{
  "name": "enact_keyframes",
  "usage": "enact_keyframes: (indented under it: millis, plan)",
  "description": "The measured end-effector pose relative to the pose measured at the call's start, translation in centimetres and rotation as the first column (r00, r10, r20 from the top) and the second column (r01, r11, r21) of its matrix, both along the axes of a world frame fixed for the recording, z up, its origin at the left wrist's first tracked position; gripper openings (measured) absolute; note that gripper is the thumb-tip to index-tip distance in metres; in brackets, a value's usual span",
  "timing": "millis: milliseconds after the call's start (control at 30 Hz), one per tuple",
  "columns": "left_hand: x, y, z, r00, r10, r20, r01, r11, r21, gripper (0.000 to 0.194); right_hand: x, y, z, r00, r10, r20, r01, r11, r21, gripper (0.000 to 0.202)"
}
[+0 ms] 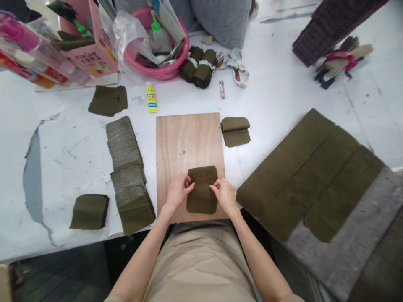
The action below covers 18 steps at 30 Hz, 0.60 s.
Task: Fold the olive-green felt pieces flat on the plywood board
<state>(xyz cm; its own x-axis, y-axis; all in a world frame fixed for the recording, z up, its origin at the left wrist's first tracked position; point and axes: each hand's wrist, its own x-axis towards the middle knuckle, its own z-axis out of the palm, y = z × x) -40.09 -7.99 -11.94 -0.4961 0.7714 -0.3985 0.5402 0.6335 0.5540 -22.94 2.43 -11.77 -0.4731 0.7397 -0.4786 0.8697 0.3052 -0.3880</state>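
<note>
An olive-green fabric piece with rounded corners lies flat on a wooden board in front of me. My left hand pinches its left edge between thumb and fingers. At the opposite edge, my right hand pinches the fabric the same way. Just beyond the board's right side rests a folded olive fabric piece. To the left, a fanned stack of olive pieces shows frayed grey edges, with a smaller stack of olive pieces beside it.
Large olive panels cover the right side of the table. Further back are a yellow glue tube, pink thread snips, rolled olive bundles, a pink basket and more olive pieces. A dark sleeve reaches in at the upper right.
</note>
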Motion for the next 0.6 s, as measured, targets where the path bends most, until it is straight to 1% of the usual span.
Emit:
enact_keyframes:
  millis: [233, 367, 500, 600]
  plan:
    - [0.1, -0.1, 0.0, 1.0, 0.007, 0.007, -0.007, 1.0, 0.003, 0.012, -0.1, 0.2, 0.0, 1.0, 0.003, 0.007, -0.003, 1.0, -0.011, 0.017]
    - [0.2, -0.3, 0.0, 1.0, 0.005, -0.003, -0.005, 1.0, 0.028, 0.012, 0.0, 0.2, -0.1, 1.0, 0.0, 0.004, 0.0, 1.0, -0.011, 0.018]
    - [0.7, -1.1, -0.5, 0.999, 0.029, -0.042, -0.026, 0.997, 0.071, 0.014, -0.1, 0.2, -0.2, 1.0, -0.002, 0.005, 0.002, 1.0, -0.006, 0.017]
    - [1.5, -2.2, -1.0, 0.993, 0.037, -0.114, -0.023, 0.992, 0.122, 0.02, -0.2, 0.1, -0.2, 1.0, -0.012, 0.006, 0.012, 1.0, -0.007, 0.017]
